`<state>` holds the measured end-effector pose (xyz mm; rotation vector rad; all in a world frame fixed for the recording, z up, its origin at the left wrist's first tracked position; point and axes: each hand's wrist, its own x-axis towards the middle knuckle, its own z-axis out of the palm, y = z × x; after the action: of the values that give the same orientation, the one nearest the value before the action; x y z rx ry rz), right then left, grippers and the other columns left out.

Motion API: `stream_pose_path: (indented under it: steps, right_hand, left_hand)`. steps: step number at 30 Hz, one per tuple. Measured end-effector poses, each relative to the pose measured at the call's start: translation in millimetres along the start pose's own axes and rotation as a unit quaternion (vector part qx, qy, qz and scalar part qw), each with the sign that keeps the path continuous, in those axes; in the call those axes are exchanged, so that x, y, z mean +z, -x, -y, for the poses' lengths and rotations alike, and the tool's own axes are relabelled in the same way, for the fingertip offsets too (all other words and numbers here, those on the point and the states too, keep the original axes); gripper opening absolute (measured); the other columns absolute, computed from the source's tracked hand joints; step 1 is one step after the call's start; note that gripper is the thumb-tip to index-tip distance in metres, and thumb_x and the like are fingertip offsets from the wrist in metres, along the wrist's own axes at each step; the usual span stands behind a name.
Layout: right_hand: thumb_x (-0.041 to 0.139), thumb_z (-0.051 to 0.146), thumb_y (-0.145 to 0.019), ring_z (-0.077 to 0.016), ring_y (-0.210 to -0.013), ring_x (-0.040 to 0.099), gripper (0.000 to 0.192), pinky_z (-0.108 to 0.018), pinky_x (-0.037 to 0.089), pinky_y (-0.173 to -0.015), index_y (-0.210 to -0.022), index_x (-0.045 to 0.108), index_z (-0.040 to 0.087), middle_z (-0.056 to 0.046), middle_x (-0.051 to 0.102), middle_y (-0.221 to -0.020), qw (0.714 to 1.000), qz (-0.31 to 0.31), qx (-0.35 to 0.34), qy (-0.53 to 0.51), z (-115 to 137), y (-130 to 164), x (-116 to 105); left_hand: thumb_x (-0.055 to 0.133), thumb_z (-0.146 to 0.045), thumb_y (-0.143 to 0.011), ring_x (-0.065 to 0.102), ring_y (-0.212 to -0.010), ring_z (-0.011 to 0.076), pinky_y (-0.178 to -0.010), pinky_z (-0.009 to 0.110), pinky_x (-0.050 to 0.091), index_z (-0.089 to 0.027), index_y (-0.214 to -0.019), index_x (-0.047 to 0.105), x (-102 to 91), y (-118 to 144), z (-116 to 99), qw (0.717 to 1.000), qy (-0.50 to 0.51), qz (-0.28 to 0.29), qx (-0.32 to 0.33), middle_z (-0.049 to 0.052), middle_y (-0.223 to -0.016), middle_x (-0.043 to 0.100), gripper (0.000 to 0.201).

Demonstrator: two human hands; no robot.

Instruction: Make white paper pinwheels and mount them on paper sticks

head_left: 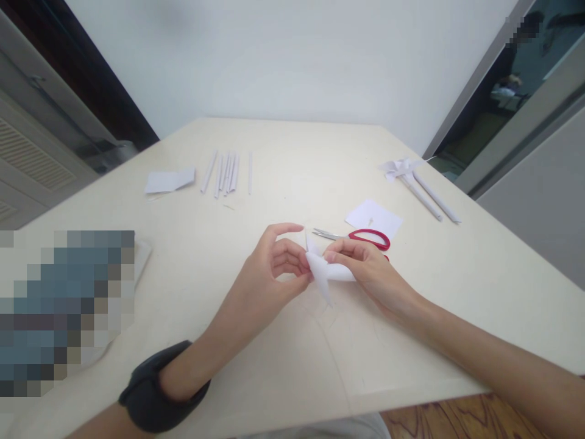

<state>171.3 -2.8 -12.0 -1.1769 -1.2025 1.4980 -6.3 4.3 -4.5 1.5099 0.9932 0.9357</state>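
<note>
From my remote seat, I see both bare hands meeting over the counter (205, 292), just below the middle of the frame, with a folded white paper piece (319, 275) between them. The left hand (267, 265) grips its left side between thumb and curled fingers, the index finger arched above. The right hand (368, 263) has thumb and index fingertip pressed together on the paper near its centre; its other fingers are partly hidden, and I cannot tell what they do.

To handle this well, I would let the right hand's pinch fix the centre while the left steadies the edge, squeezing only enough to stop slipping. The flaps look thin and curved, so a hard press would likely crease them. I would leave the lower flap hanging free, away from the wrist.

The red-handled scissors (351, 236) lie just behind the right hand, blades pointing left, beside a flat paper sheet (359, 214); I would make any wrist turn small, lest the knuckles knock the handles.
</note>
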Motion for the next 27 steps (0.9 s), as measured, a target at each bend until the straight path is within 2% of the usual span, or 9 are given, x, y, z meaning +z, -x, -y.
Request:
stream_pose_path:
  steps: [3, 6, 14, 21, 27]
  right_hand:
    - [0.064, 0.033, -0.077, -0.0104, -0.071, 0.051, 0.016, -0.024, 0.036, -0.065, -0.074, 0.062, 0.018, 0.001, 0.059, -0.078, 1.0, 0.003, -0.002, 0.003, -1, 1, -1]
    - [0.063, 0.033, -0.078, -0.0105, -0.07, 0.051, 0.014, -0.024, 0.036, -0.064, -0.075, 0.062, 0.019, 0.002, 0.059, -0.077, 1.0, 0.002, -0.004, 0.017, -1, 2, -1]
    - [0.062, 0.031, -0.079, -0.0133, -0.076, 0.053, 0.011, -0.028, 0.038, -0.068, -0.076, 0.062, 0.02, 0.001, 0.061, -0.079, 0.987, 0.006, -0.091, 0.135, 1, 3, 1]
    - [0.061, 0.028, -0.079, -0.0134, -0.076, 0.053, 0.009, -0.028, 0.038, -0.069, -0.076, 0.06, 0.02, 0.001, 0.059, -0.077, 0.975, 0.024, -0.121, 0.185, 0, 0, -2]
    - [0.059, 0.032, -0.08, -0.0155, -0.078, 0.055, 0.011, -0.029, 0.04, -0.07, -0.08, 0.06, 0.021, -0.001, 0.061, -0.08, 0.961, 0.028, -0.125, 0.244, 3, -2, -7]
  left_hand:
    - [0.062, -0.014, -0.075, 0.061, -0.077, 0.0144, -0.074, 0.029, 0.05, -0.026, -0.114, 0.04, -1.3, 0, 0, 1.0, -0.014, -0.006, -0.01, -0.003, -0.079, 0.059, 0.046]
    - [0.063, -0.016, -0.074, 0.062, -0.075, 0.0157, -0.072, 0.03, 0.05, -0.025, -0.114, 0.039, -2.7, 0, -4, 0.998, -0.018, 0.002, -0.057, -0.003, -0.078, 0.06, 0.048]
    - [0.07, -0.016, -0.068, 0.065, -0.081, 0.0205, -0.074, 0.033, 0.05, -0.025, -0.113, 0.037, -2.1, -1, -8, 0.992, 0.038, 0.011, -0.119, 0.0, -0.082, 0.063, 0.056]
    - [0.066, -0.022, -0.075, 0.063, -0.076, 0.0153, -0.065, 0.023, 0.046, -0.025, -0.113, 0.041, -1.7, 0, -5, 0.998, 0.032, -0.028, -0.047, -0.001, -0.08, 0.063, 0.045]
    - [0.063, -0.028, -0.079, 0.059, -0.072, 0.0145, -0.061, 0.023, 0.043, -0.024, -0.111, 0.041, -5.8, -1, -6, 0.999, 0.014, -0.035, -0.025, 0.0, -0.08, 0.063, 0.039]
